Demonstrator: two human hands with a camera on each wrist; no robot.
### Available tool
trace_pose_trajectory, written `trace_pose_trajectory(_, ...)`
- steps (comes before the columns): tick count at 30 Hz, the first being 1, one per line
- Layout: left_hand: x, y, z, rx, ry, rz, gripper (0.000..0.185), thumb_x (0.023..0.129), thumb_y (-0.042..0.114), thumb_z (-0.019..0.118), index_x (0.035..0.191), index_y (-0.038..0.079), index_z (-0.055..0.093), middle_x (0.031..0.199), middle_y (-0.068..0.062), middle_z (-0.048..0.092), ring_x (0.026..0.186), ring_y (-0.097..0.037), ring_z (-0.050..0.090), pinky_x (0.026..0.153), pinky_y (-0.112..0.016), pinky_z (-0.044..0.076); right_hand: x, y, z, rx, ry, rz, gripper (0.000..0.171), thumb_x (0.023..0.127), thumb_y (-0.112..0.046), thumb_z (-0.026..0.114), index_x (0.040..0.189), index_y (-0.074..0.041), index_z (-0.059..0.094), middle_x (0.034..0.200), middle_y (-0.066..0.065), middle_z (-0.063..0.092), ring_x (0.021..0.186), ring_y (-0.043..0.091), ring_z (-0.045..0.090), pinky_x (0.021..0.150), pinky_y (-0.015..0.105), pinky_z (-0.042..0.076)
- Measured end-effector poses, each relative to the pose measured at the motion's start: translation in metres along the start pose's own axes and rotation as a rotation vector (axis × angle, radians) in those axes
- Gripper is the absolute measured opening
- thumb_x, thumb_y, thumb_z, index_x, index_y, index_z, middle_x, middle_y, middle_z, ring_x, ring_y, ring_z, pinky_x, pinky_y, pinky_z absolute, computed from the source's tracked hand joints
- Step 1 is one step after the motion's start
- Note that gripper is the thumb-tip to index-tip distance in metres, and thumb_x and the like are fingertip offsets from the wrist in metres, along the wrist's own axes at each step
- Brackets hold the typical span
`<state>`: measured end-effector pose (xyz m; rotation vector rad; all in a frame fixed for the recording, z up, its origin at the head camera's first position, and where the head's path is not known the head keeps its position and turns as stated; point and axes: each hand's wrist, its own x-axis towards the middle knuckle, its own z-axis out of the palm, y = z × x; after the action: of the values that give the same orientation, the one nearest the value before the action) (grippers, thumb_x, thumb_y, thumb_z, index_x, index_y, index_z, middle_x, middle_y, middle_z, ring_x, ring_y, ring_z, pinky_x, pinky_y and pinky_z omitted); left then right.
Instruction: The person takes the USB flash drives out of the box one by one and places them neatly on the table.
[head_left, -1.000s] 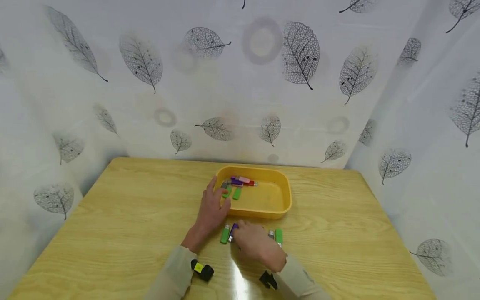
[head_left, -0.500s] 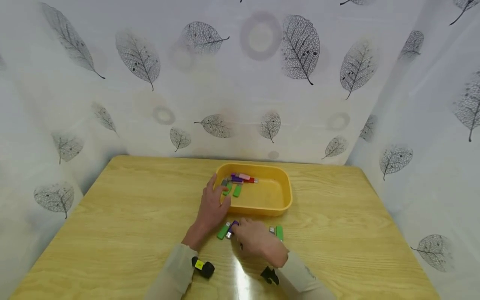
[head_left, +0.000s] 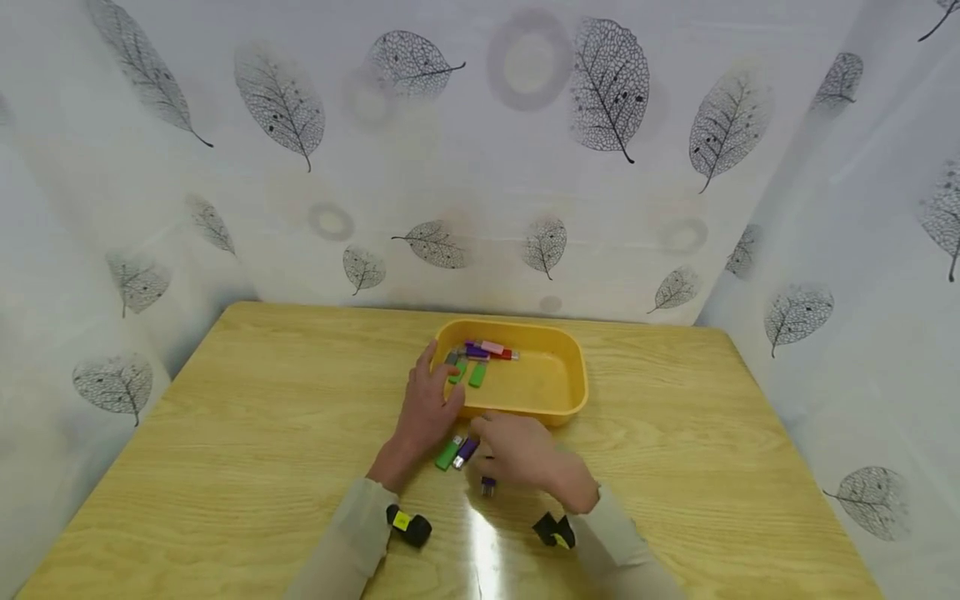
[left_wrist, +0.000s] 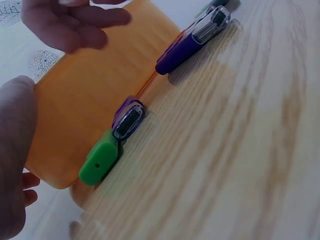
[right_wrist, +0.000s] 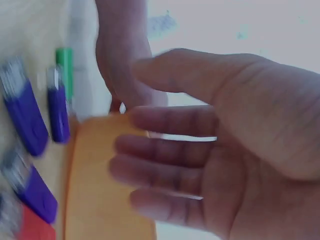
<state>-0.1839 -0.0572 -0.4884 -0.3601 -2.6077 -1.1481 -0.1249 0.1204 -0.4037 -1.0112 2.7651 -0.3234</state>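
Near the table's middle, the left hand rests with relaxed fingers against the yellow tray's left front corner, while the right hand, fingers loosely extended and holding nothing, hovers just beside the green and purple USB drives lying before the tray's front wall.

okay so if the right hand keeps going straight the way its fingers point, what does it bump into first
Most likely the near wall of the yellow tray. The right hand lies open just in front of it, fingers pointing towards it; the right wrist view shows that wall right beyond the fingertips. Exact gap is unclear.
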Motion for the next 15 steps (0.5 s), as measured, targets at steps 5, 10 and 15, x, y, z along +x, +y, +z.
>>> trace_pose_trajectory(5,0.0,0.002,-0.002,-0.001,-0.01,-0.013,0.034,0.094,0.026,0.05,0.112,0.001,0.063,0.161,-0.019,0.021,0.127,-0.043,0.042,0.103,-0.058,0.039,0.002,0.018,-0.014,0.139,0.141,0.047,0.027,0.094,-0.027,0.066,0.114,-0.009,0.063,0.096,0.001,0.066,0.076,0.011,0.058,0.067,0.029,0.05)
trace_pose_trajectory(10,0.0,0.002,-0.002,-0.007,-0.02,-0.028,0.034,0.095,0.027,0.05,0.113,0.001,0.063,0.162,-0.016,0.018,0.135,-0.041,0.037,0.108,-0.058,0.035,0.009,0.043,-0.017,0.248,0.228,0.152,0.03,0.094,-0.023,0.065,0.119,-0.006,0.063,0.099,0.002,0.066,0.081,0.016,0.06,0.073,0.033,0.052)
trace_pose_trajectory(15,-0.002,0.003,-0.001,-0.01,-0.038,-0.043,0.035,0.095,0.029,0.048,0.115,0.004,0.062,0.164,-0.012,0.016,0.136,-0.038,0.036,0.11,-0.056,0.034,0.021,0.069,-0.01,0.199,0.226,0.222,0.033,0.093,-0.021,0.064,0.121,-0.004,0.063,0.112,0.012,0.065,0.096,0.027,0.063,0.083,0.042,0.053)
